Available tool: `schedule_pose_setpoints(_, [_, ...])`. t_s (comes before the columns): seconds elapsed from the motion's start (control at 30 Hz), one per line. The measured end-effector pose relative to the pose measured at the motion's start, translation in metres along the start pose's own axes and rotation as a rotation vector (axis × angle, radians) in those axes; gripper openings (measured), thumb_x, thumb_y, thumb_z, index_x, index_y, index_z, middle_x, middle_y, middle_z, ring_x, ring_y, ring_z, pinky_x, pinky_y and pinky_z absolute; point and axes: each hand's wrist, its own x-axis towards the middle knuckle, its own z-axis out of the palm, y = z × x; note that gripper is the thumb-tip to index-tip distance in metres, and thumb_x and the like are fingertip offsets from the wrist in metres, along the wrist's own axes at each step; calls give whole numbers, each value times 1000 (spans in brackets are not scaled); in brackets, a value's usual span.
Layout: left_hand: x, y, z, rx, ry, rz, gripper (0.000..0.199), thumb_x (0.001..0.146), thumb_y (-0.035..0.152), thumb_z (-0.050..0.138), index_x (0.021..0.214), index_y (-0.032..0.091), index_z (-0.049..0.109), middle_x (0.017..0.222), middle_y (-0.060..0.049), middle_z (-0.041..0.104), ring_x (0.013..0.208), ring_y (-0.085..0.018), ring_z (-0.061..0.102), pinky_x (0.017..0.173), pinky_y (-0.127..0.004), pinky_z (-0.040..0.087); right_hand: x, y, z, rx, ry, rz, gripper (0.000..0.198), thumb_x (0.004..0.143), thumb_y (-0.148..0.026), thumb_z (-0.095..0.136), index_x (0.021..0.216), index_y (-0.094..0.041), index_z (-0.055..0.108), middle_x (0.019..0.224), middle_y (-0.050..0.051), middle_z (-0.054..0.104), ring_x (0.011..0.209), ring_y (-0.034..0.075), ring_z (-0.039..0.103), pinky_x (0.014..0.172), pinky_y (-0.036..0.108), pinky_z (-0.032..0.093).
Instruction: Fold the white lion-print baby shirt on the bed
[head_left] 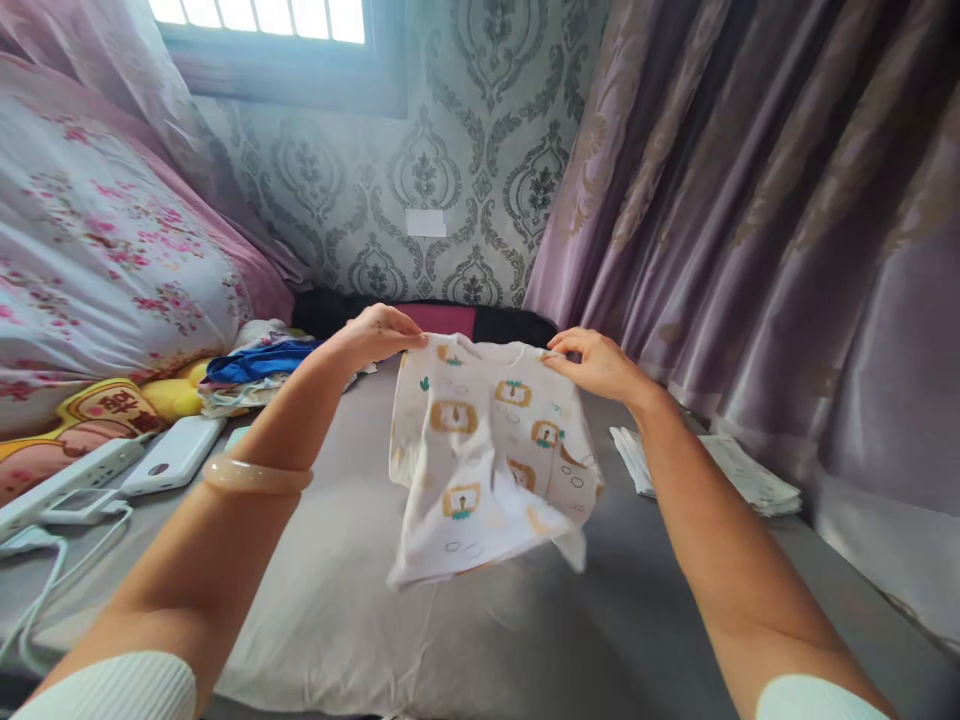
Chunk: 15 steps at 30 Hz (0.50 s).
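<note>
A small white baby shirt [480,450] with a tan lion print hangs in the air above the grey bed. My left hand [382,333] pinches its left shoulder, and my right hand [592,362] pinches the right shoulder. The neckline lies between the two hands, and the lower hem swings loose, slightly blurred. Fingers of both hands are closed on the cloth. A pale bangle [257,475] circles my left forearm.
Folded white cloths [750,470] lie right, partly behind my right forearm. On the left are a clothes pile [262,365], a yellow plush toy [169,395], a white power bank [174,457] and a power strip [67,488] with cables. Purple curtains [750,200] hang right; a floral-covered bundle [112,240] rises left.
</note>
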Motion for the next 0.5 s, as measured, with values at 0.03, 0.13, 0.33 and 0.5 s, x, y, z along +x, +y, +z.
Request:
schedule_pose_setpoints(0.03, [1, -2, 6, -67, -57, -15, 33, 56, 48, 81, 71, 19, 76, 72, -7, 71, 72, -23, 66, 65, -34, 52, 0, -2, 1, 67, -113, -4, 35, 72, -55, 73, 76, -20, 75, 103, 6, 71, 98, 22, 63, 90, 37, 48])
schedule_pose_setpoints(0.13, [-1, -10, 13, -208, -170, -59, 41, 59, 56, 78, 79, 19, 77, 77, -9, 73, 73, -22, 66, 65, -34, 53, -1, -5, 1, 265, -262, 57, 43, 72, -60, 71, 86, -20, 76, 98, 6, 73, 96, 22, 65, 87, 36, 50])
schedule_pose_setpoints(0.33, [-15, -7, 3, -197, -205, -48, 44, 60, 55, 79, 86, 20, 78, 83, -8, 74, 79, -23, 67, 68, -34, 53, -2, -6, 1, 262, -161, 78, 41, 65, -58, 77, 80, -21, 77, 100, 5, 73, 99, 23, 64, 90, 35, 49])
schedule_pose_setpoints(0.5, [-20, 1, 0, -167, -50, -18, 46, 54, 55, 82, 83, 19, 77, 83, -7, 74, 79, -23, 66, 69, -33, 51, -4, -9, 4, 324, -86, 88, 42, 64, -61, 77, 81, -22, 77, 92, 3, 74, 93, 22, 66, 85, 34, 51])
